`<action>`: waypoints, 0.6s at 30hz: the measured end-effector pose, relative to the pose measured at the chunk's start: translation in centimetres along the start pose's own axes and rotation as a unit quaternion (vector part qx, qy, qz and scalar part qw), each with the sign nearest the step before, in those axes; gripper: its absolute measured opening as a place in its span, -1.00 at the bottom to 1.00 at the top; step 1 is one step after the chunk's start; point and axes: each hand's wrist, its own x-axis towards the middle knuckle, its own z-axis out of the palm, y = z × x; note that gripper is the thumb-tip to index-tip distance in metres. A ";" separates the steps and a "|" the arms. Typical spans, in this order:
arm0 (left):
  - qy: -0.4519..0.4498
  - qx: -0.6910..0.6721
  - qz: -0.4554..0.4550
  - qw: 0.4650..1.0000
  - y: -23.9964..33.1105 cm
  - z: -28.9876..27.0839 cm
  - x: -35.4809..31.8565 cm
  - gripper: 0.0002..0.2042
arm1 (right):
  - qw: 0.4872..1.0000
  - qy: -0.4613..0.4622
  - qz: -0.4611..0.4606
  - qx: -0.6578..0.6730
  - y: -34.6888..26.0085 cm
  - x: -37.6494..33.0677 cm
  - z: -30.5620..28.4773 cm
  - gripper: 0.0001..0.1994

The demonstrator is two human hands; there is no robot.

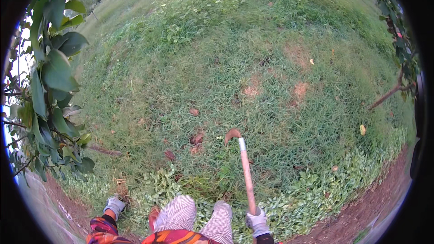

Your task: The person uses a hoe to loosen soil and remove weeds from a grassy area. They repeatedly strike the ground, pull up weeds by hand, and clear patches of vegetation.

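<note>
Right hand (pixel 258 222), gloved, grips the hoe (pixel 246 171) handle's near end; shaft runs straight ahead, blade (pixel 232 134) down in the grass (pixel 217 72) at the far end. Left hand (pixel 114 205), gloved, closed on weeds (pixel 121 189) low at left, well apart from the hoe

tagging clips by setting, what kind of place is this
Outdoors, probably an orchard or garden plot: grass covers the ground, leafy branches hang at the left, and bare soil runs along the lower right. The gloved right hand grips a sickle.
</note>
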 end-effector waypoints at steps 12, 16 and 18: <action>0.056 -0.100 -0.184 0.976 4.0 -8.3 4.9 -0.59 | 0.993 0.075 -0.057 -0.074 -9.1 6.6 1.4 -0.81; 0.025 -0.090 -0.156 0.983 16.4 -11.4 18.3 -0.61 | 0.961 0.194 -0.048 -0.191 -11.9 11.7 -0.2 -0.81; 0.029 -0.118 -0.207 0.971 15.2 -12.8 20.3 -0.61 | 0.974 0.142 -0.045 -0.170 -14.4 14.9 2.0 -0.71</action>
